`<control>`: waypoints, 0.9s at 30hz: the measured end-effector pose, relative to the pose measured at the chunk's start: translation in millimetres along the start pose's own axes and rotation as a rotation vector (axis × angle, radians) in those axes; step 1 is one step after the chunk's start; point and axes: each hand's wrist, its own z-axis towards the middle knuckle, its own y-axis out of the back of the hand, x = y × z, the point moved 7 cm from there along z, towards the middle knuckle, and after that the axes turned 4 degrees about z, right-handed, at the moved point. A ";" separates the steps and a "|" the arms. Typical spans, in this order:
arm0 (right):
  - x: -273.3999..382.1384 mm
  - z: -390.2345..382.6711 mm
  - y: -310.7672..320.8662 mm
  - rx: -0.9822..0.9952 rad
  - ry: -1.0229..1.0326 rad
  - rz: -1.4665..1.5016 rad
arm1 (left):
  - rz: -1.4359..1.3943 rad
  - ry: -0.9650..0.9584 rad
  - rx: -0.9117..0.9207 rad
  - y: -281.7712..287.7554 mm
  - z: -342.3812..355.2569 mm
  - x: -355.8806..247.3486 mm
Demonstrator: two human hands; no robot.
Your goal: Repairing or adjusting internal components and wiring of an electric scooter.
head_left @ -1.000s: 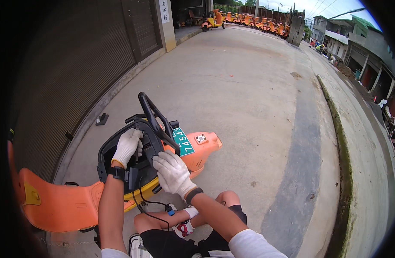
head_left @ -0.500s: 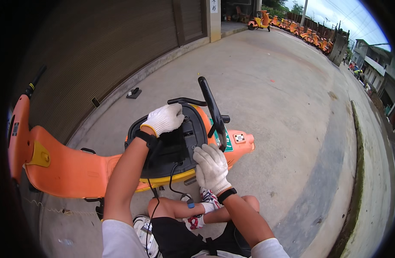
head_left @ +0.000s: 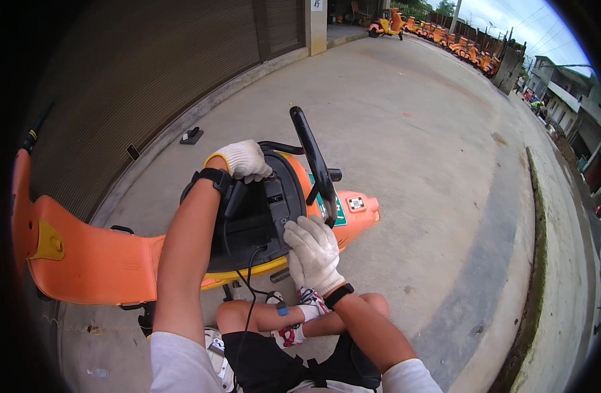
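Observation:
An orange scooter (head_left: pixel 94 245) stands before me, its black under-seat compartment (head_left: pixel 248 223) exposed. My left hand (head_left: pixel 243 161), in a white knit glove, reaches across to the compartment's far back corner. Its fingertips are drawn together beside a round bolt (head_left: pixel 272 175); whatever they might hold is hidden. My right hand (head_left: pixel 312 254), gloved too, lies over the near back edge by a second bolt (head_left: pixel 284 221), fingers extended and resting on the rim. A black cable (head_left: pixel 250 281) with a blue-ended connector (head_left: pixel 281 308) hangs from the compartment over the near side.
A black grab bar (head_left: pixel 311 147) rises behind the compartment, close to both hands. A dark box-like object (head_left: pixel 191 136) and a phone-like item (head_left: pixel 133 152) lie near the roller shutter (head_left: pixel 176 65). Parked orange scooters (head_left: pixel 438 34) line the far side.
My left hand has turned, its fingertips now pointing down at the far bolt. My right hand stays at the near back edge. The whole view has shifted slightly.

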 end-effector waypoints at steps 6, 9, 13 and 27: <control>4.0 0.4 -2.2 0.011 0.000 0.097 | -0.056 0.045 -0.032 -7.0 -1.4 14.7; -1.9 -6.9 3.2 -0.004 -0.003 0.073 | -0.218 0.091 -0.102 -28.6 -6.8 7.9; -2.1 -7.5 2.7 -0.047 -0.030 0.075 | -0.549 0.046 -0.200 -48.5 -20.5 9.3; 7.3 -3.9 -0.8 -0.036 -0.003 0.112 | -1.294 0.029 -0.266 -85.8 -19.2 7.6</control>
